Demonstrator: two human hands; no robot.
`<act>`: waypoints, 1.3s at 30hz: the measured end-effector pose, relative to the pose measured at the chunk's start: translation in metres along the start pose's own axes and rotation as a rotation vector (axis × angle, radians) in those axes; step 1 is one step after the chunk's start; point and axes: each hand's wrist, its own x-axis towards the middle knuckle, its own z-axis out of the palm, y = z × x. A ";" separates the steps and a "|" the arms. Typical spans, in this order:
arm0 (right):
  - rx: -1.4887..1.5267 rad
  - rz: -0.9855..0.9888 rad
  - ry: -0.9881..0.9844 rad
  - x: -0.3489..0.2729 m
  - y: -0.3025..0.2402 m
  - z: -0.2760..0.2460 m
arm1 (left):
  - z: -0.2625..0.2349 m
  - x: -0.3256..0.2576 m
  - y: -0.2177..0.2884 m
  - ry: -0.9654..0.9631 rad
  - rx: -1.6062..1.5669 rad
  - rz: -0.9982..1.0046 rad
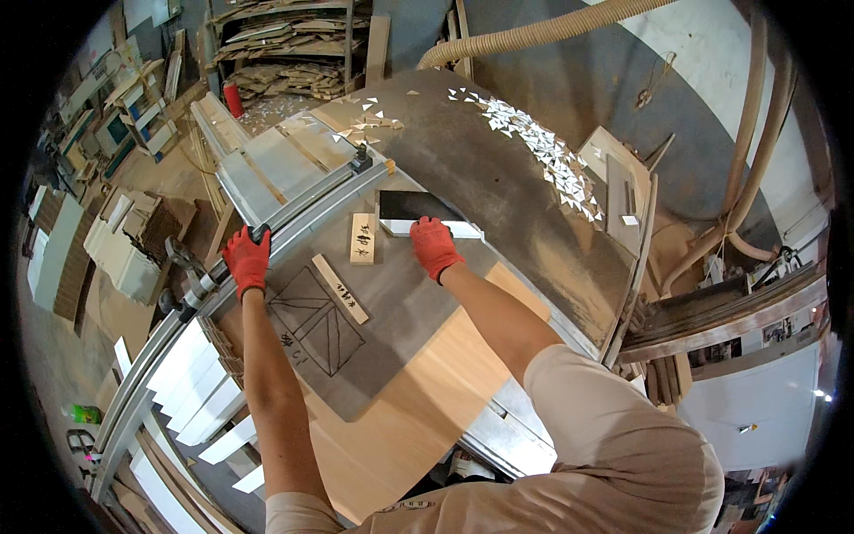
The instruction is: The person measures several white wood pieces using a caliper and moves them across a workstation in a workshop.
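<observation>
My left hand, in a red glove, is closed round a black knob on the long metal fence rail. To its right my right hand, also red-gloved, bends its fingers over the white-edged strip. A dark panel lies just beyond that strip. Between my hands a small wooden block with dark writing rests on the grey board. Nearer me lies a narrow wooden slat, beside a line drawing on the board. Parts of both palms are hidden.
White triangular offcuts are scattered over the brown machine table. A ribbed hose crosses the back. White strips lie stacked at the left beneath the rail. A rack of wood scraps stands at the far left.
</observation>
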 end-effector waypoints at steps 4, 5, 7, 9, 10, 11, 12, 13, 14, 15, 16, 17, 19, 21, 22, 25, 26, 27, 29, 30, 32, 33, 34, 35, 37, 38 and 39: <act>0.062 0.046 -0.020 -0.004 -0.002 -0.008 | -0.004 -0.003 -0.001 0.025 0.026 0.016; 0.071 0.046 0.016 -0.005 -0.002 -0.009 | -0.005 -0.003 -0.001 0.031 0.037 0.019; 0.080 0.063 -0.013 -0.007 -0.004 -0.012 | -0.006 -0.005 -0.001 0.012 0.023 0.014; 0.048 0.068 -0.028 -0.008 -0.006 -0.013 | -0.008 -0.005 -0.002 0.006 -0.001 0.017; 0.043 0.071 -0.022 -0.009 -0.007 -0.013 | -0.011 -0.006 -0.002 -0.008 0.028 0.019; 0.029 0.091 -0.042 -0.010 -0.008 -0.014 | -0.014 -0.006 -0.003 -0.021 0.043 0.018; 0.028 0.090 -0.038 -0.010 -0.009 -0.015 | -0.018 -0.006 -0.001 -0.019 0.046 0.031; 0.043 0.088 -0.025 -0.010 -0.010 -0.015 | -0.022 -0.006 0.003 -0.058 0.057 0.034; 0.059 0.088 -0.012 -0.011 -0.010 -0.017 | -0.029 -0.007 0.008 -0.118 0.060 0.007; 0.070 0.103 -0.065 -0.013 -0.010 -0.018 | -0.036 -0.013 0.014 -0.039 0.049 0.009; 0.102 0.100 0.007 -0.016 -0.008 -0.021 | -0.044 -0.024 0.025 0.001 0.046 -0.014; 0.129 0.107 0.018 -0.019 -0.005 -0.025 | -0.053 -0.039 0.038 0.038 0.038 -0.052; 0.133 0.175 0.072 -0.028 0.003 -0.034 | -0.077 -0.088 0.066 0.039 -0.224 -0.056; 0.087 0.290 0.184 -0.042 0.019 -0.040 | -0.100 -0.165 0.089 0.114 -0.429 0.047; 0.115 0.411 0.132 -0.050 0.029 -0.042 | -0.116 -0.208 0.095 0.033 -0.508 0.091; 0.314 0.665 0.007 -0.072 0.067 -0.042 | -0.161 -0.315 0.096 -0.120 -0.532 0.178; 0.469 0.695 -0.047 -0.076 0.078 -0.041 | -0.171 -0.339 0.090 -0.143 -0.526 0.205; 0.621 0.759 -0.097 -0.074 0.085 -0.038 | -0.178 -0.352 0.085 -0.163 -0.519 0.230; 0.554 0.661 -0.056 -0.085 0.088 -0.036 | -0.192 -0.378 0.073 -0.191 -0.492 0.293; 0.552 0.642 -0.058 -0.089 0.088 -0.037 | -0.195 -0.383 0.069 -0.193 -0.476 0.328; 0.485 0.673 -0.036 -0.102 0.081 -0.043 | -0.199 -0.387 0.063 -0.154 -0.497 0.406; 0.468 0.618 -0.031 -0.109 0.079 -0.049 | -0.201 -0.391 0.063 -0.224 -0.433 0.362; 0.430 0.613 -0.083 -0.112 0.073 -0.055 | -0.199 -0.388 0.061 -0.235 -0.405 0.359; 0.414 0.612 -0.119 -0.117 0.070 -0.063 | -0.200 -0.389 0.061 -0.254 -0.363 0.353; 0.385 0.555 -0.166 -0.123 0.067 -0.078 | -0.202 -0.390 0.060 -0.258 -0.378 0.359; 0.367 0.549 -0.217 -0.125 0.065 -0.084 | -0.203 -0.392 0.059 -0.269 -0.380 0.354; 0.361 0.485 -0.169 -0.125 0.063 -0.088 | -0.205 -0.393 0.058 -0.258 -0.382 0.357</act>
